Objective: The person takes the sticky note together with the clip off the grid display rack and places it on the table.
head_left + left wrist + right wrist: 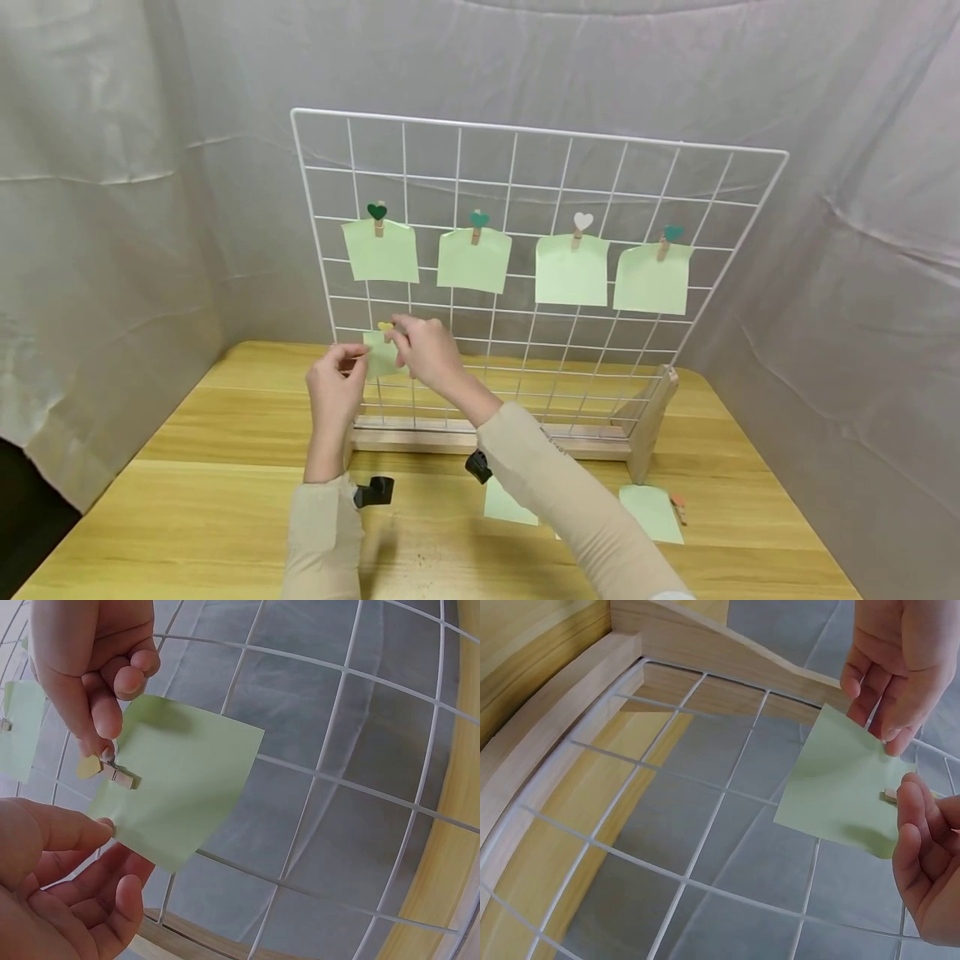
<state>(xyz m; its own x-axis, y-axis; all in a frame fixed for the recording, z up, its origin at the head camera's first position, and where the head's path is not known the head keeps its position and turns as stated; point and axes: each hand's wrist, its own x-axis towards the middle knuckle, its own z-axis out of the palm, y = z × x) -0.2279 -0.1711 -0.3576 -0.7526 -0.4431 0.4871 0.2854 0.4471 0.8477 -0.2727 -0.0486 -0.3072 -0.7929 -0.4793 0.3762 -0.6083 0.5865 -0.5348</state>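
A pale green paper note [381, 358] lies against the lower left of a white wire grid [525, 130]. My left hand [336, 387] pinches the note's left edge between thumb and fingers. At the note's top edge, a small wooden clothespin [120, 776] with a yellow heart sits over the paper, its heart end pinched by my right hand [431, 350]. The right wrist view shows both hands close together at the note, with most of the clothespin hidden behind the right fingers. Whether the clothespin also grips the wire, I cannot tell.
Above hang several green notes [474, 262] in a row, each under a heart clothespin [583, 222]. The grid stands in a wooden base [420, 440] on the wooden table [225, 500]. On the table lie more notes [651, 512] and an orange-topped clothespin [678, 508]. Grey cloth surrounds the table.
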